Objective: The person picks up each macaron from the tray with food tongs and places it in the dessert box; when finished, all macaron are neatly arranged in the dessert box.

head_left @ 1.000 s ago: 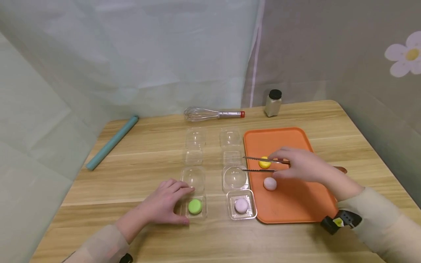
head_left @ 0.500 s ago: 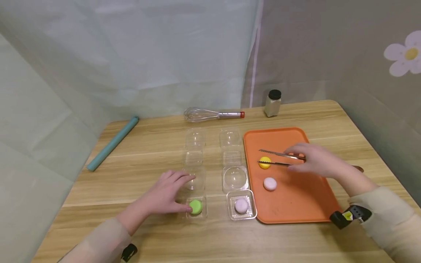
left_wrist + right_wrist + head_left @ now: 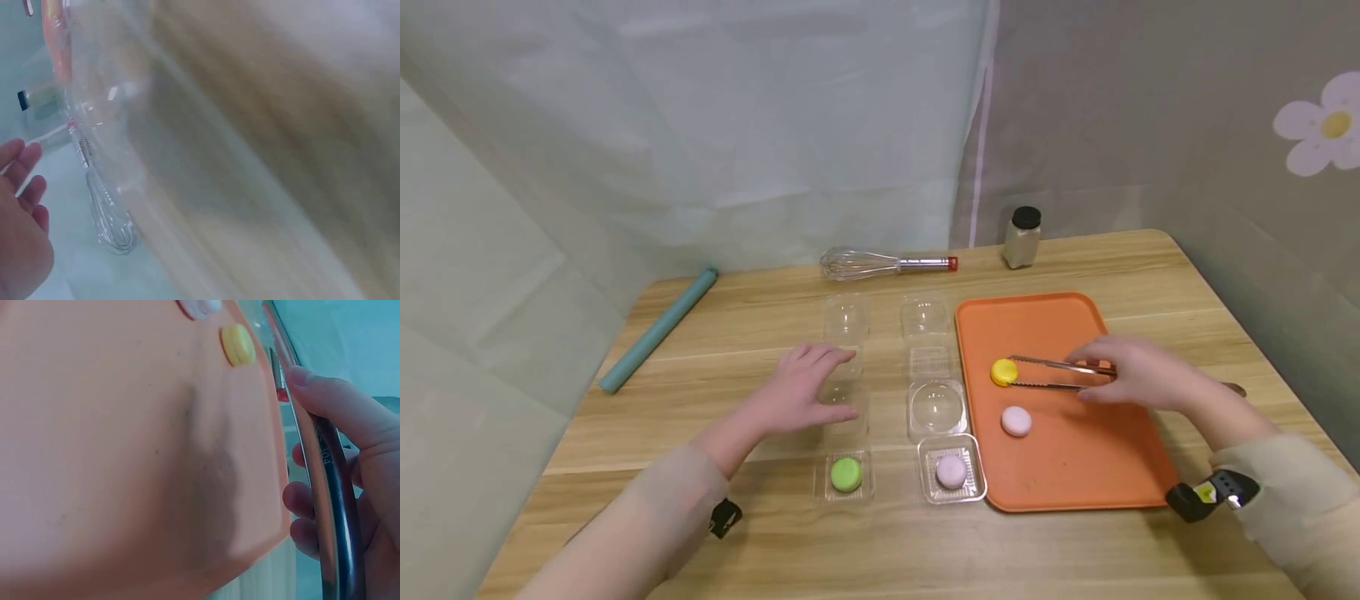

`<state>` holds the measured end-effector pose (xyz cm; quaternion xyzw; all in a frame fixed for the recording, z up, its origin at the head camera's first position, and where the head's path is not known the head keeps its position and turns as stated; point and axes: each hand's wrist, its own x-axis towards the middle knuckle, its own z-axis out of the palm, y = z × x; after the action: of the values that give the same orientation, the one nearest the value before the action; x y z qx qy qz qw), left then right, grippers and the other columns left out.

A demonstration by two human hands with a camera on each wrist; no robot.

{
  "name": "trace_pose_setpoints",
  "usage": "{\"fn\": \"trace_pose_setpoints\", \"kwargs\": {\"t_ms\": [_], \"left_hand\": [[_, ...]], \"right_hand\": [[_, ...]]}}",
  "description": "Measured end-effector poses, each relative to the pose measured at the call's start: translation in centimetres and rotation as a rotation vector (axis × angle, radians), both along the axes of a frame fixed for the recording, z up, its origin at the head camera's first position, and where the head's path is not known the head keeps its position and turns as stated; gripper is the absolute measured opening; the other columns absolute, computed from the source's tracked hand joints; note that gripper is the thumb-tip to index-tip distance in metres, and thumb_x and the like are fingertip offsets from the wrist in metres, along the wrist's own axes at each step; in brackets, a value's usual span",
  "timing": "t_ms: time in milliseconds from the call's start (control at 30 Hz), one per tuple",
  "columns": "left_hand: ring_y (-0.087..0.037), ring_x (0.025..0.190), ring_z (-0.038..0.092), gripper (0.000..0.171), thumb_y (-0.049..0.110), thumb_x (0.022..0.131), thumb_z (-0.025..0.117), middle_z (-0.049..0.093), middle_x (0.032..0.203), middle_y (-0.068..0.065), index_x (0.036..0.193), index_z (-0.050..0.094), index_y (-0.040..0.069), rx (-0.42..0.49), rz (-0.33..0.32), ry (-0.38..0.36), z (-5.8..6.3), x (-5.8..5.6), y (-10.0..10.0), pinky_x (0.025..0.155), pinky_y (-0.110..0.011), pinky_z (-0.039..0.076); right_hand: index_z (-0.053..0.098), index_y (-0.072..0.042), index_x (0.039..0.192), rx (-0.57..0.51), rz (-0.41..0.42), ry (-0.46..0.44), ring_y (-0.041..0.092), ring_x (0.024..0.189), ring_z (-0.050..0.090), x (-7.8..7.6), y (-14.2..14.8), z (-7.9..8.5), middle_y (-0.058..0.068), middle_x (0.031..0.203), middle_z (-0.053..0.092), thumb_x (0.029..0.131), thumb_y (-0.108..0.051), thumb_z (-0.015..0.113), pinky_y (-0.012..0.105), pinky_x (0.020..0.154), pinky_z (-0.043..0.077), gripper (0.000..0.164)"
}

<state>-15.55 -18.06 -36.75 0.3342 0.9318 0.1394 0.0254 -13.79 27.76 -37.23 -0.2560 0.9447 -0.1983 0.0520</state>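
My right hand [image 3: 1138, 375] holds metal tongs [image 3: 1052, 386] over the orange tray [image 3: 1075, 475]. The tongs' arms are spread, with their tips right at a yellow macaron [image 3: 1003, 372]. In the right wrist view, thumb and fingers wrap the tongs [image 3: 322, 450], and the yellow macaron [image 3: 239, 345] lies on the tray. A pale pink macaron [image 3: 1017, 422] lies nearer on it. With fingers apart and nothing in it, my left hand [image 3: 801, 392] hovers over the left row of clear plastic boxes, partly hiding them. Two open boxes hold a green macaron [image 3: 846, 475] and a pale lilac macaron [image 3: 951, 472].
Behind the boxes lies a whisk [image 3: 887, 264], with a black-capped jar [image 3: 1022, 237] to its right. A teal rolling pin [image 3: 658, 331] lies at the table's left edge. Further clear boxes [image 3: 925, 318] stand open left of the tray.
My left hand has moved up and away from the green macaron's box. My right hand has drawn the tongs rightward, so their tips now sit at the yellow macaron.
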Motion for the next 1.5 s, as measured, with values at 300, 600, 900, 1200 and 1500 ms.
{"fn": "trace_pose_setpoints", "kwargs": {"t_ms": [300,600,900,1200,1500], "left_hand": [[-0.033,0.125,0.037,0.08,0.045,0.078,0.072,0.046,0.138,-0.014,0.139,0.041,0.005,0.017,0.086,-0.091,0.1,-2.3,1.5,0.104,-0.053,0.021],[-0.032,0.131,0.034,0.075,0.045,0.08,0.07,0.043,0.141,-0.013,0.138,0.043,0.007,-0.01,0.055,-0.13,-0.2,-4.3,4.0,0.108,-0.053,0.013],[-0.033,0.13,0.032,0.077,0.05,0.079,0.069,0.041,0.143,-0.011,0.14,0.042,0.012,-0.067,0.043,-0.15,-0.5,-5.3,6.3,0.105,-0.055,0.017],[-0.036,0.132,0.028,0.075,0.052,0.08,0.066,0.038,0.145,-0.009,0.141,0.041,0.015,-0.108,0.046,-0.17,-0.6,-5.7,8.2,0.108,-0.056,0.011],[-0.035,0.13,0.03,0.069,0.049,0.085,0.062,0.038,0.145,-0.009,0.141,0.042,0.015,-0.145,0.035,-0.162,-0.4,-5.6,9.0,0.108,-0.057,0.013]], "right_hand": [[0.067,-0.018,0.106,0.002,-0.012,-0.06,0.012,0.079,0.051,0.6,0.4,-0.6,-0.006,0.092,0.059,0.074,-0.037,0.078,0.033,0.068,0.045,0.039],[0.068,-0.021,0.106,0.009,0.026,-0.079,0.011,0.085,0.055,1.3,0.6,-1.1,-0.009,0.102,0.062,0.074,-0.04,0.077,0.035,0.073,0.047,0.039],[0.067,-0.022,0.108,0.008,0.024,-0.145,0.012,0.085,0.055,1.8,0.7,-1.3,-0.009,0.1,0.06,0.075,-0.04,0.077,0.034,0.072,0.047,0.039],[0.067,-0.024,0.108,0.01,0.031,-0.147,0.01,0.086,0.054,2.1,0.9,-1.4,-0.012,0.101,0.059,0.075,-0.044,0.076,0.033,0.072,0.047,0.04],[0.066,-0.027,0.109,0.062,0.056,-0.137,0.008,0.089,0.056,2.3,0.6,-1.3,-0.015,0.101,0.058,0.074,-0.049,0.074,0.035,0.075,0.048,0.042]]}}
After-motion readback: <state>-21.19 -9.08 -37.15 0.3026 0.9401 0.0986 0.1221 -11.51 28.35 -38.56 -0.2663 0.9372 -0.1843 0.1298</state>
